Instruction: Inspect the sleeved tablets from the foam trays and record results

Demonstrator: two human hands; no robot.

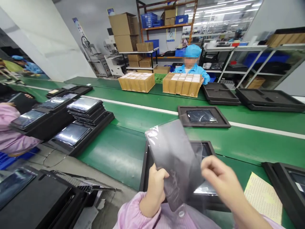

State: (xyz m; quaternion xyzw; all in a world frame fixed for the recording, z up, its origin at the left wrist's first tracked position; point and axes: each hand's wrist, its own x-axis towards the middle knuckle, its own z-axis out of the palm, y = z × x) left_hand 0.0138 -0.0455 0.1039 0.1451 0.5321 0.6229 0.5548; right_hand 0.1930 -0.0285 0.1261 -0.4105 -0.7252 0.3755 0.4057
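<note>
Left fingers (163,173) clamp the tablet (170,152), seemingly to steady it, while right fingers (211,163), together, apparently pinch its film (196,165).

Far ctr, 2 cardboard boxes (136,85) w/ white contents (187,77) are set on the green worktop (114,149), a green crate (160,78) placed btwn them. Behind the R box a co-worker (197,69) in a blue cap (193,50) is seen. Farther back, lg. cartons (122,25) are stacked L of an orange rack (166,26), where blue bins (148,21) are stored. Near R, a printed yellow sheet (263,197) is laid.
</note>
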